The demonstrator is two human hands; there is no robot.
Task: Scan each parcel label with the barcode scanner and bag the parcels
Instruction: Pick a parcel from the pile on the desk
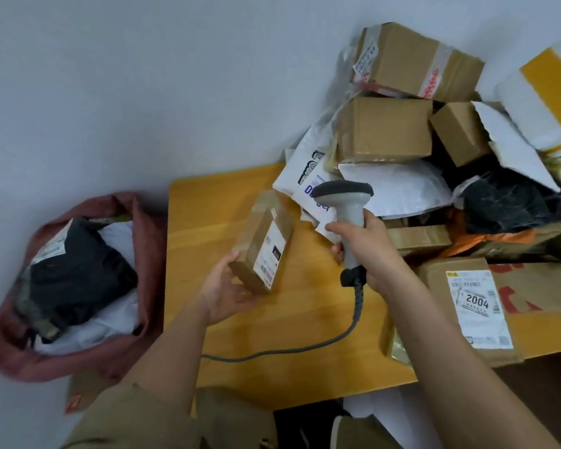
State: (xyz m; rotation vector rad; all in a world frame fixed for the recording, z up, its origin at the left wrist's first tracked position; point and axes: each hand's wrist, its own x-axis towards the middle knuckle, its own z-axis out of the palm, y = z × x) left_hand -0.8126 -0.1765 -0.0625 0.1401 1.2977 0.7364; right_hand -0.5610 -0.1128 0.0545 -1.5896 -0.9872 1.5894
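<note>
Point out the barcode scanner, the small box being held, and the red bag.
barcode scanner (pixel 353 215): head view, on its grey neck below the head.
small cardboard box (pixel 256 244): head view, on its brown taped face.
red bag (pixel 149 254): head view, on its right rim.

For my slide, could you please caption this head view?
Left hand holds a small brown cardboard parcel while right hand aims the grey handheld barcode scanner at it.
</note>
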